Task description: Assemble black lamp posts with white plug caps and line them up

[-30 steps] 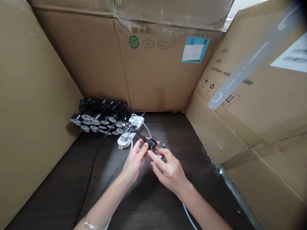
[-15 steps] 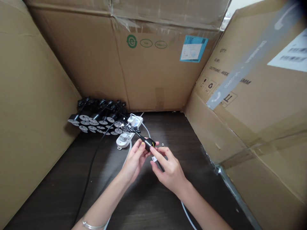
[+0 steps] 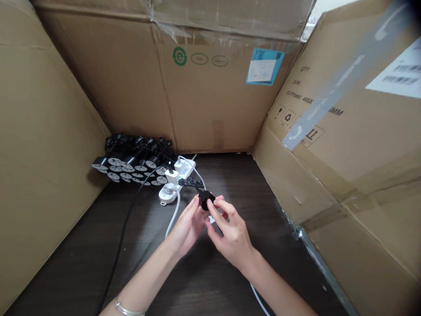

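"What was in your hands?"

"A black cylindrical plug body [image 3: 205, 200], held up above the dark wooden table [image 3: 197, 281] between my left hand [image 3: 189, 221] and my right hand [image 3: 232, 235]. Its short black lead ran to a small black branching connector [image 3: 190, 182], just beside the white power strip [image 3: 187, 173]."

"Were your hands open?"

"No, both were closed around it. My fingers curled in from either side, and the plug body sat at their tips rather than deep in either palm. My forearms came in from the lower left and lower right, angled towards each other (the silver bracelet [image 3: 130, 310] was on my left wrist)."

"What was hard to see?"

"A small white piece [image 3: 211, 219] sat between my hands, mostly hidden by my fingers, so I couldn't tell what it was. My fingers also covered much of the plug body, and the bottom edge of the view cut off my arms."
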Action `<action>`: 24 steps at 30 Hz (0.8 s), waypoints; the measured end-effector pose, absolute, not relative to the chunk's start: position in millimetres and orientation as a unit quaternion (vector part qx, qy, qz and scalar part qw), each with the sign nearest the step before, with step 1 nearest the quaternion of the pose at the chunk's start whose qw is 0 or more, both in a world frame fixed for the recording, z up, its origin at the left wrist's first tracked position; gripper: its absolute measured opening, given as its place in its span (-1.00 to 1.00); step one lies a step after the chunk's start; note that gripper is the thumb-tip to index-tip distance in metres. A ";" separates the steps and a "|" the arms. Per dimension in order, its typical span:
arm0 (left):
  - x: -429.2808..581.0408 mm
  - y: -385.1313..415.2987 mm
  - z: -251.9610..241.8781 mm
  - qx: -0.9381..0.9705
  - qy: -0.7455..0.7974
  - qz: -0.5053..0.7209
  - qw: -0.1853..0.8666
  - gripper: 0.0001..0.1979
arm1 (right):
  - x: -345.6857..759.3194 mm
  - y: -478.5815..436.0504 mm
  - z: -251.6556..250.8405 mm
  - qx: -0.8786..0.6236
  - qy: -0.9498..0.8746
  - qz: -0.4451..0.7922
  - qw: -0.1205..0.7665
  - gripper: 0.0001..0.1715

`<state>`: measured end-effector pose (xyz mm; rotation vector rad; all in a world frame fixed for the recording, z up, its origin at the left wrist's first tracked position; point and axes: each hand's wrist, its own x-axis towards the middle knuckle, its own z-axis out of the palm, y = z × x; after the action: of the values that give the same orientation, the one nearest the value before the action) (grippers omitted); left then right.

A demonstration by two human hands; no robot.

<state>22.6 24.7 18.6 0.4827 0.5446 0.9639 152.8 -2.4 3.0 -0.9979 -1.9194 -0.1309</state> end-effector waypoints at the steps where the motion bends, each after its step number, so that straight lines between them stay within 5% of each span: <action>1: 22.7 24.8 18.4 0.223 0.259 0.450 0.825 -0.60 | 152.8 -2.1 2.3 -0.405 -0.785 -0.054 0.466 -0.32; 15: 25.4 20.1 24.2 0.238 0.263 0.448 0.821 -0.63 | 153.8 -1.2 6.2 -0.407 -0.802 -0.035 0.435 -0.49; 24: 23.5 21.0 23.1 0.279 0.271 0.455 0.801 -0.67 | 153.0 -6.6 9.9 -0.377 -0.730 -0.002 0.571 -0.57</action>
<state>23.5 21.0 23.1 0.5981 0.5809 0.9762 153.0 -6.6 9.9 -0.8837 -1.7120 -0.0045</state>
